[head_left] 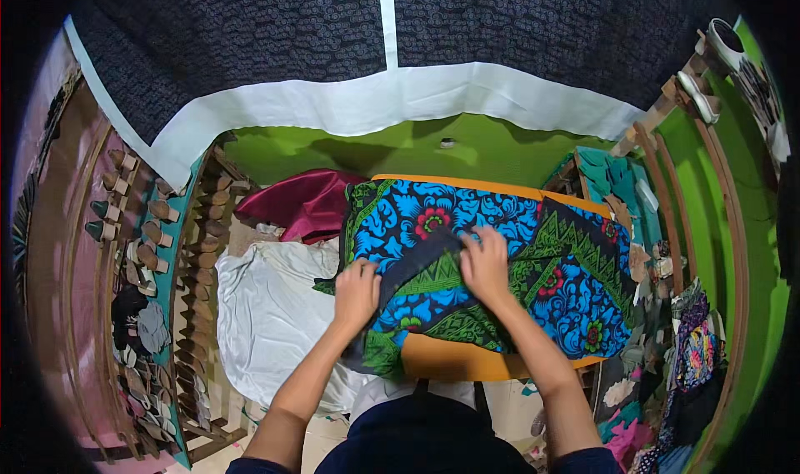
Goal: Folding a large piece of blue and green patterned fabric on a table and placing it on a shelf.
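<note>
The left hand (358,292) touched patterned cloth (537,265) near the left edge of the table (467,359), the right hand (486,263) farther in; I couldn't tell whether either pinched it.

Soft light, black-rimmed fisheye distortion

No words, labels, brand marks, numbers or signs could be read anywhere in the head camera's view.
</note>
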The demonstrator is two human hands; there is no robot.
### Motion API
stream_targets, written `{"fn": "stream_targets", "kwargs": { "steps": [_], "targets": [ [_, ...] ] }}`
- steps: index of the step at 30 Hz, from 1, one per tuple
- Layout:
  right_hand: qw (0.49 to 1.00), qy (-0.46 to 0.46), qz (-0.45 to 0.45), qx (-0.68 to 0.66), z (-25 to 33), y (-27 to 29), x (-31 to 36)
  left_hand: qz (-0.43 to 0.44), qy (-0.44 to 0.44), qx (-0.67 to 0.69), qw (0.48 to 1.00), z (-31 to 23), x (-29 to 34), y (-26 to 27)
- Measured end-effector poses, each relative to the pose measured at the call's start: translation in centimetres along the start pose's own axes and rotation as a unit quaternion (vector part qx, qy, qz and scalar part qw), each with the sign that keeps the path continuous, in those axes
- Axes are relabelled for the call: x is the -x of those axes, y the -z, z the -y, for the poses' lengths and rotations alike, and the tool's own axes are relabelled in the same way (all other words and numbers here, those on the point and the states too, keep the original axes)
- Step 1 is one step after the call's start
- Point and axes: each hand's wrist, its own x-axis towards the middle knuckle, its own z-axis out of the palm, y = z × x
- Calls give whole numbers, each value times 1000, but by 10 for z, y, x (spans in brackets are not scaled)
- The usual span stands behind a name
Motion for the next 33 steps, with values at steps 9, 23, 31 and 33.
{"fn": "stream_targets", "kwargs": {
  "steps": [9, 23, 31, 33],
  "targets": [
    [947, 199, 240, -75, 63, -30, 79, 147, 10, -122, 982, -48, 113, -27],
    [967, 174, 181, -43, 63, -13, 69, -57, -55, -229, 970, 24, 10, 62],
    [961, 114, 249, -43, 70, -29, 90, -106, -97, -229, 963, 7, -66, 45],
    [964, 108, 234, -56, 73, -26, 89, -102, -104, -220, 965, -5, -68, 31]
  ]
}}
